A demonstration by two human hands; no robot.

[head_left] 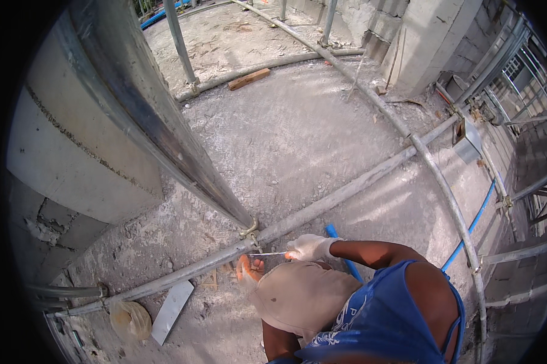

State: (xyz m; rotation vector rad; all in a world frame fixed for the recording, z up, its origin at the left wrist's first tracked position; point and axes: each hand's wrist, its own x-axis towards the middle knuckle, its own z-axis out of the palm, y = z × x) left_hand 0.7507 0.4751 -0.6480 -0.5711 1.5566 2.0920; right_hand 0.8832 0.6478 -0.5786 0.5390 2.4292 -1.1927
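My right hand (308, 247), in a pale glove with orange at the fingertips, is closed on one end of a thin silvery rod (268, 253). The rod points left, toward the pipe clamp (249, 229), which sits where an upright post meets a long grey pipe (340, 197) low over the ground. Just below the rod's far end is my left hand (249, 271), gloved in orange and white, its fingers apart. Whether it touches the rod is too small to tell. My knee in beige cloth (303, 297) hides part of the left forearm.
A blue pipe (350, 266) lies by my right forearm. Left of me are a flat metal sheet (172, 311) and a round yellowish object (131, 320). Farther off are a wood block (249, 79), a metal box (467, 141) and a concrete column (428, 45). Another long pipe (428, 161) crosses at right.
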